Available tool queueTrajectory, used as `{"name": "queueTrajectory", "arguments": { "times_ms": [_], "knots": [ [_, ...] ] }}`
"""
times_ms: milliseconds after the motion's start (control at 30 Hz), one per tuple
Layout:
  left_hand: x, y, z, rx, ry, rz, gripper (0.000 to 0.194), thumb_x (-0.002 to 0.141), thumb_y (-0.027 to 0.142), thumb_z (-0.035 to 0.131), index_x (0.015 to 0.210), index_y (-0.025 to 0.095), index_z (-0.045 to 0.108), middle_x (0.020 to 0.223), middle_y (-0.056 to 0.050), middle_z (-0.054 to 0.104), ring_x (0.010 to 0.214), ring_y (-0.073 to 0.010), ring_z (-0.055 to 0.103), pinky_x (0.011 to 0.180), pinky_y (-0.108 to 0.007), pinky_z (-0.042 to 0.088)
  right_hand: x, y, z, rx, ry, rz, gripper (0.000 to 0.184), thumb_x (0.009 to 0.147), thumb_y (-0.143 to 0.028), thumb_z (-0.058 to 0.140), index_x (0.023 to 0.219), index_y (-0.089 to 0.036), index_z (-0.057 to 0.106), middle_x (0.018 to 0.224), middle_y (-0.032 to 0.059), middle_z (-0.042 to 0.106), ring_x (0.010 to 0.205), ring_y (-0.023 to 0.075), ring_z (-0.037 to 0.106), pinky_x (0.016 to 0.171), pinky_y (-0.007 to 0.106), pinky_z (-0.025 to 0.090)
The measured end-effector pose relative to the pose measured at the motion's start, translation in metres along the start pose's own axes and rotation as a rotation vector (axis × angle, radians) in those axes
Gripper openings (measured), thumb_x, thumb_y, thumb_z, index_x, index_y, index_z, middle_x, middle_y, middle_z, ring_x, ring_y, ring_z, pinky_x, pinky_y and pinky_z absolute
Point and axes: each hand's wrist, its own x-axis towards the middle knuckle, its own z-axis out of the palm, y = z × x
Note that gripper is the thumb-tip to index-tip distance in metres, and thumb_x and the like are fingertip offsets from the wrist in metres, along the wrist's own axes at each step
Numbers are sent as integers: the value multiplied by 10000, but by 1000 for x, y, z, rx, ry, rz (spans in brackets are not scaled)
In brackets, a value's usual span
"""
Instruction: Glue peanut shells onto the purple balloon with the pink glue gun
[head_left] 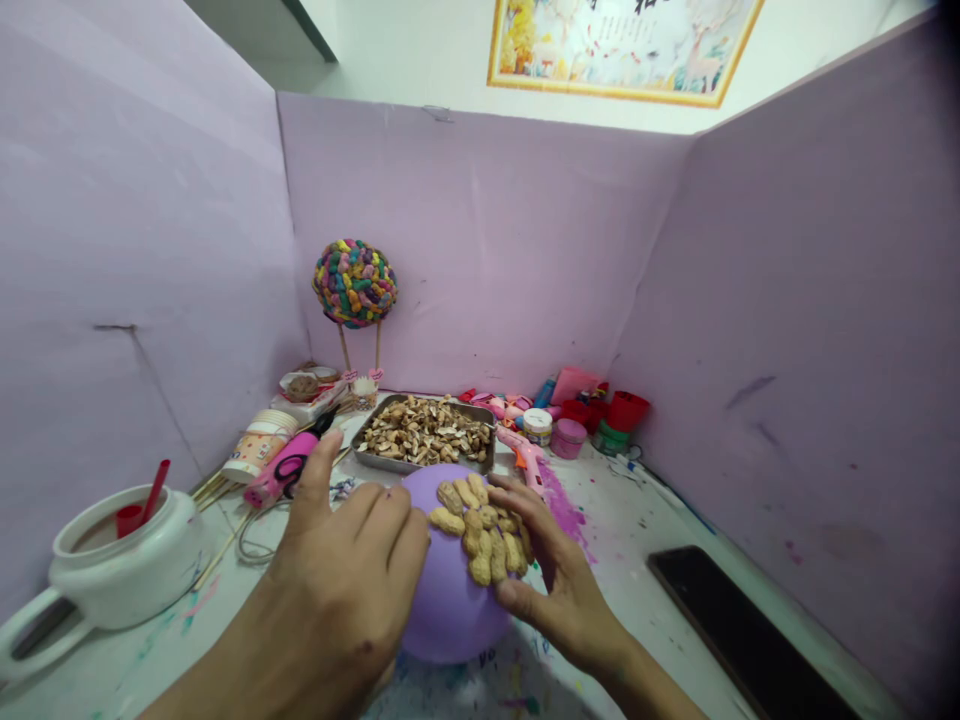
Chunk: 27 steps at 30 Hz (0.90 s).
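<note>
A purple balloon (450,610) is in front of me on the worktable, with several whole peanuts in their shells (487,545) covering its upper right side in a cluster. My right hand (559,580) grips the balloon from the right, its fingers over the far edge of the cluster and its thumb on the near edge. My left hand (345,565) is against the balloon's left side with its fingers curled and its thumb raised. The left fingertips are hidden from view. Behind the balloon, a metal tray (386,463) holds a heap of peanut shells (424,430).
To the left are a white pot (135,570) with a red stick, paper cups (259,445) and a pink cylinder (281,470). A multicoloured ball (355,283) stands on sticks behind. A pink glue gun (525,455), paint jars (568,438) and a phone (742,630) are right.
</note>
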Motion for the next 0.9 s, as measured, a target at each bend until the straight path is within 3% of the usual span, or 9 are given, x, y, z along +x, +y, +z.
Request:
{"name": "queueTrajectory", "arguments": {
  "times_ms": [567,900],
  "knots": [
    [3,7,24,-185,115,40,263,790,87,354,770,139,611,692,-41,591,661,-152,505,983,-577,173,0,0,1,3,11,-36,606,677,-519,613,1210,-278,454,1355,94,350,1277,305,265,1023,478,249],
    [7,0,11,-416,27,-38,220,778,68,410,827,186,590,756,-12,609,726,-131,560,1003,-525,205,1,5,-2,41,12,-8,610,674,-513,620,1208,-270,453,1357,97,345,1267,307,286,1010,471,276]
  ]
}}
